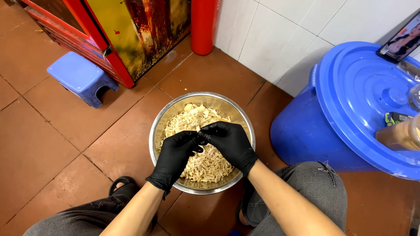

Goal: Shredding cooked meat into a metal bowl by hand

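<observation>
Pinching one shred of meat together — left hand (175, 155) and right hand (231, 142), black-gloved, fingers clenched on it — above steel bowl (154, 131) of shredded meat (210, 164) on floor.

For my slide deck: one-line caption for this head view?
Gloved left hand and right hand pinch shredded meat over steel bowl.
</observation>
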